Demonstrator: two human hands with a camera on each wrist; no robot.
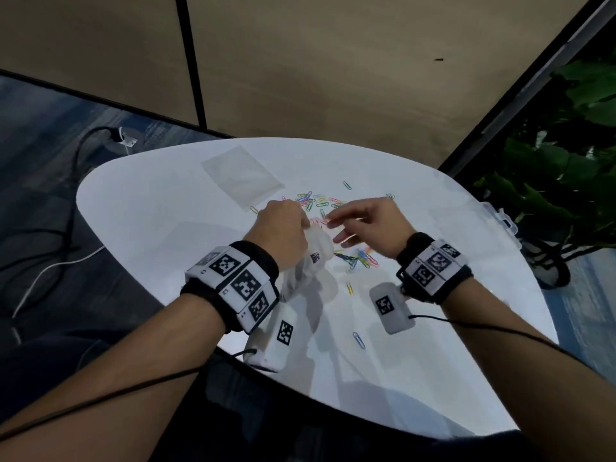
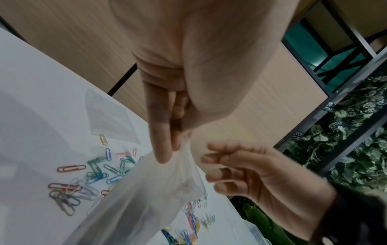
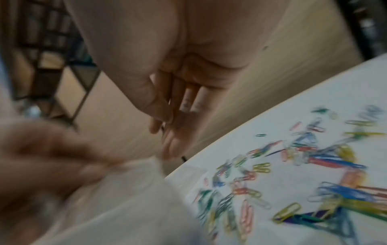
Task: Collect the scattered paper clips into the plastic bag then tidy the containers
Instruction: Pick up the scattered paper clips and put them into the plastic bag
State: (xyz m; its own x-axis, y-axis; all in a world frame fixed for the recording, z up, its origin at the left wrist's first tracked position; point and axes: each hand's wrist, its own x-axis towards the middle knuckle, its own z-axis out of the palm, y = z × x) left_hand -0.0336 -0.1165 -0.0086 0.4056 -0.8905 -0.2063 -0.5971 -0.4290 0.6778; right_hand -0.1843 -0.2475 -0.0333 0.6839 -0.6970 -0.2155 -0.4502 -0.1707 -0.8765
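White table (image 1: pixel 140 228) bears flat bag (image 1: pixel 242 176), clips (image 1: pixel 311 200).

The head view looks steeply down on the white table (image 1: pixel 160 208) from close above. Both wrist views sit low beside it, sharing its scattered paper clips (image 2: pixel 71 168); the right one is blurred, perhaps nearer.

Left hand (image 1: pixel 281 228) pinches top of plastic bag (image 1: pixel 308 261), held above white desk (image 1: pixel 150 211). Right hand (image 1: pixel 370 225) beside bag mouth, fingers loosely extended. Coloured paper clips (image 1: pixel 356 258) scattered on desk beneath and beyond both hands.
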